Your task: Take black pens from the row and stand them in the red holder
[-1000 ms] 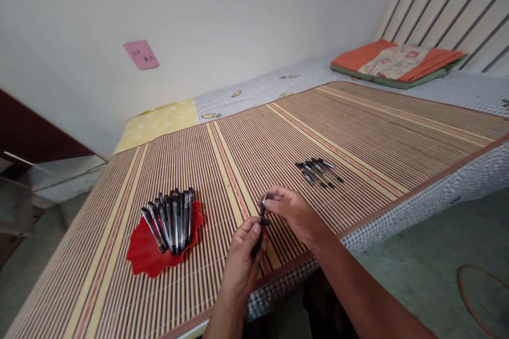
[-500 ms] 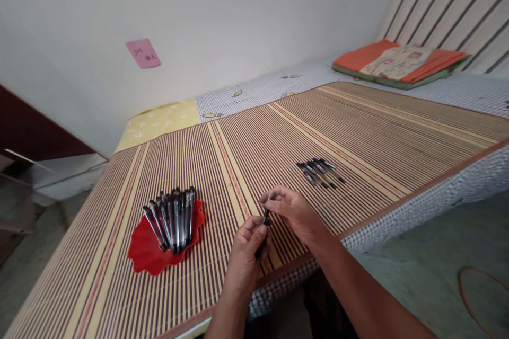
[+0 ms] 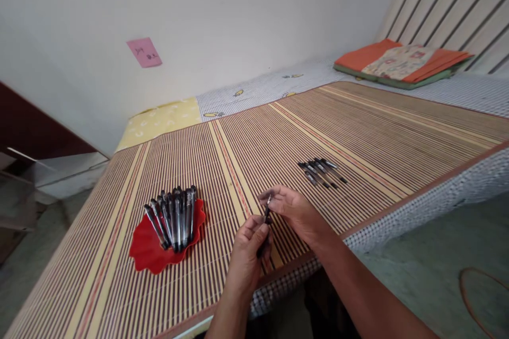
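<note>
Two hands are working one pen point(image 3: 265, 222) right of the red dish point(image 3: 147, 254): our left hand point(image 3: 246, 254) keeps pinching the barrel, our right hand point(image 3: 292, 209) keeps gripping the cap end, barely shifted since a second ago.

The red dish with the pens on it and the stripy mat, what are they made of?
The red dish looks like glossy moulded plastic: it has a wavy edge and an even bright colour. The stripy mat seems woven from thin reed or bamboo strips, matte, since fine parallel lines run its whole length. The pens look like clear plastic with dark caps.
</note>
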Motion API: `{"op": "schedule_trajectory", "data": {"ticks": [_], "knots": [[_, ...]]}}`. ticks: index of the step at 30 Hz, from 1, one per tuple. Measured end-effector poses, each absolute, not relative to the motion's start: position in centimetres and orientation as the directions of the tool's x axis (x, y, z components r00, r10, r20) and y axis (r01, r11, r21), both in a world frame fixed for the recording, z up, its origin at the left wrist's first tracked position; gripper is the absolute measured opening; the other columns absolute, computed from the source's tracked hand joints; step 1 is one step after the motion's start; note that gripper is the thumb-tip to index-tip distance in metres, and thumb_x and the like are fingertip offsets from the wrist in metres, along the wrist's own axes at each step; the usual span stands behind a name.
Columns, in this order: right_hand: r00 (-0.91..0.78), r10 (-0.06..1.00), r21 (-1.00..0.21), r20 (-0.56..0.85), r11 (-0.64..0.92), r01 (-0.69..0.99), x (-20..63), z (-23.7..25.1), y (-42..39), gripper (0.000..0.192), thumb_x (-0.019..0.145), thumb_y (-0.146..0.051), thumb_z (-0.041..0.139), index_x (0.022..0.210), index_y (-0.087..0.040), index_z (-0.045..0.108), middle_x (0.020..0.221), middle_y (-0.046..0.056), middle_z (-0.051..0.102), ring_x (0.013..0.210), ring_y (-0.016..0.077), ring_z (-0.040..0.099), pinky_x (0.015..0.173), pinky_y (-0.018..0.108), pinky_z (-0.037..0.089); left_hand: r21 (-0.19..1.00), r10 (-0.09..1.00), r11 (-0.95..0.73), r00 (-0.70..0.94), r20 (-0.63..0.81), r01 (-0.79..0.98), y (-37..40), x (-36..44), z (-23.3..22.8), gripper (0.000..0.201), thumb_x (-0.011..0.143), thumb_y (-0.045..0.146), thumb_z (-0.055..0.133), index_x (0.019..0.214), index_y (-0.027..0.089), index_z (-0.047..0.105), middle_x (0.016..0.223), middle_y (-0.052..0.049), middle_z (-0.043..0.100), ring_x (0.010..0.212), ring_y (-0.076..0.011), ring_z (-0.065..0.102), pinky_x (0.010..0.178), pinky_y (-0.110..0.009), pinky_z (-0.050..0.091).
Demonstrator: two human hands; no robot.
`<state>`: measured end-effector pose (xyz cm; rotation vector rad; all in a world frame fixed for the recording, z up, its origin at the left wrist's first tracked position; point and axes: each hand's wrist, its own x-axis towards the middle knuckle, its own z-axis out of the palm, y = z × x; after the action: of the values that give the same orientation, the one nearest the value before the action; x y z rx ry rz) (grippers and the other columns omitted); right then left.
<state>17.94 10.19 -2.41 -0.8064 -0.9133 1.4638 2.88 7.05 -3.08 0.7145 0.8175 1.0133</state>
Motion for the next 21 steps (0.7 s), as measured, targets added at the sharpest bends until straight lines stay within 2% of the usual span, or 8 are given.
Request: {"op": "schedule_trajectory", "data": {"ticks": [3, 6, 10, 15, 18, 21], "knots": [[-0.112, 0.993, -0.887, 0.022, -0.033, -0.462, 18.05, -2.49, 10.12, 0.022, 0.086, -0.033, 0.069, 0.105, -0.023, 0.075, 0.106, 0.006, 0.073, 0.1, 0.0196, 0.065, 0.094, 0.035, 0.048, 0.814, 0.921, 0.367, 0.299, -0.25, -0.451, 7.07, 2.93, -2.96, 0.03, 0.077, 0.034, 0.08, 0.089, 0.016, 0.06, 0.064, 0.005, 0.053, 0.049, -0.0048, 0.039, 0.041, -0.013, 0.03], [-0.091, 0.996, -0.905, 0.025, -0.017, -0.425, 18.16, -2.67, 10.12, 0.021, 0.084, -0.032, 0.072, 0.102, -0.022, 0.076, 0.104, 0.007, 0.074, 0.102, 0.0209, 0.065, 0.098, 0.037, 0.047, 0.82, 0.924, 0.356, 0.302, -0.236, -0.448, 7.14, 2.93, -2.93, 0.029, 0.077, 0.033, 0.08, 0.088, 0.016, 0.06, 0.063, 0.005, 0.053, 0.049, -0.0049, 0.038, 0.042, -0.013, 0.029], [-0.068, 0.998, -0.897, 0.016, -0.016, -0.442, 18.18, -2.75, 10.23, 0.018, 0.078, -0.032, 0.078, 0.094, -0.023, 0.076, 0.102, 0.004, 0.074, 0.099, 0.0194, 0.066, 0.094, 0.034, 0.049, 0.832, 0.926, 0.344, 0.304, -0.224, -0.435, 7.22, 2.85, -3.21, 0.025, 0.08, 0.032, 0.077, 0.09, 0.015, 0.061, 0.062, 0.005, 0.053, 0.048, -0.0048, 0.038, 0.042, -0.014, 0.029], [-0.101, 0.995, -0.893, 0.017, -0.03, -0.448, 18.18, -2.71, 10.27, 0.023, 0.084, -0.035, 0.071, 0.103, -0.023, 0.076, 0.107, 0.006, 0.074, 0.1, 0.0202, 0.066, 0.094, 0.036, 0.049, 0.833, 0.926, 0.335, 0.319, -0.204, -0.44, 7.2, 2.78, -3.4, 0.023, 0.081, 0.032, 0.076, 0.09, 0.016, 0.062, 0.062, 0.005, 0.053, 0.046, -0.0046, 0.036, 0.041, -0.014, 0.028], [-0.078, 0.997, -0.909, 0.028, -0.007, -0.416, 18.21, -2.87, 10.25, 0.022, 0.082, -0.033, 0.074, 0.101, -0.022, 0.077, 0.101, 0.006, 0.075, 0.101, 0.0211, 0.066, 0.098, 0.037, 0.047, 0.834, 0.926, 0.336, 0.315, -0.208, -0.438, 7.13, 2.77, -3.31, 0.024, 0.08, 0.033, 0.077, 0.09, 0.016, 0.062, 0.063, 0.004, 0.054, 0.048, -0.0054, 0.038, 0.042, -0.014, 0.028], [-0.063, 0.997, -0.914, 0.034, 0.005, -0.406, 18.19, -2.99, 10.23, 0.021, 0.081, -0.032, 0.075, 0.099, -0.022, 0.077, 0.097, 0.005, 0.075, 0.096, 0.0197, 0.066, 0.096, 0.037, 0.047, 0.839, 0.931, 0.334, 0.291, -0.222, -0.43, 7.08, 2.79, -3.35, 0.024, 0.079, 0.032, 0.079, 0.087, 0.016, 0.062, 0.066, 0.003, 0.057, 0.051, -0.0061, 0.042, 0.044, -0.014, 0.03]]}}
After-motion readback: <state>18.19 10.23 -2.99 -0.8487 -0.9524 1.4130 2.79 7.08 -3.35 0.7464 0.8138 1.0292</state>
